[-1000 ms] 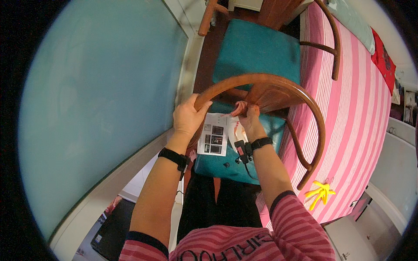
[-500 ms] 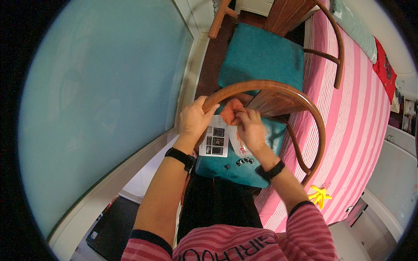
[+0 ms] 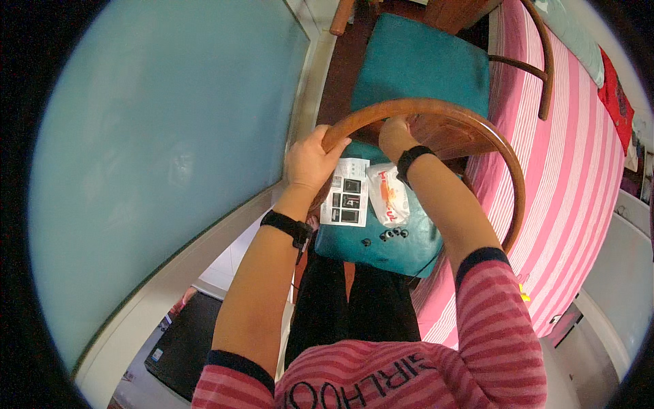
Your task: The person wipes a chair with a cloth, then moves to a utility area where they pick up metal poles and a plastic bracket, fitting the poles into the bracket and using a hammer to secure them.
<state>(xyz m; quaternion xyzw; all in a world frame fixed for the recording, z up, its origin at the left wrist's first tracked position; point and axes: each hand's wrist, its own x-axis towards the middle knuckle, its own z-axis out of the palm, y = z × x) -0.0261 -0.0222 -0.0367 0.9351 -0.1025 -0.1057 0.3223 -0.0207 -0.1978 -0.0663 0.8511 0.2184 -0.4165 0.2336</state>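
My left hand (image 3: pixel 313 161) is wrapped round the curved wooden rail (image 3: pixel 422 105) of the near chair, on its left side. My right hand (image 3: pixel 397 136) reaches beneath the rail beside the wooden back panel (image 3: pixel 446 136). It looks curled, but the rail hides its fingertips and whatever they hold. On the teal seat (image 3: pixel 354 252) below lie a printed sheet (image 3: pixel 345 194) with dark pictures and a white plastic bag (image 3: pixel 388 198) with red and orange print. Several small dark ring-like pieces (image 3: pixel 393 234) rest near the seat's front edge. No orange cloth shows now.
A second chair with a teal seat (image 3: pixel 419 65) stands just beyond. Along the right runs a bed with a pink striped cover (image 3: pixel 565 157). A large frosted panel (image 3: pixel 170 150) closes off the left side. A black box-like object (image 3: pixel 184 347) is at the lower left.
My right hand has moved away from me, under the rail, and the orange cloth it held has gone out of sight. The left hand keeps its grip. The view has shifted slightly.
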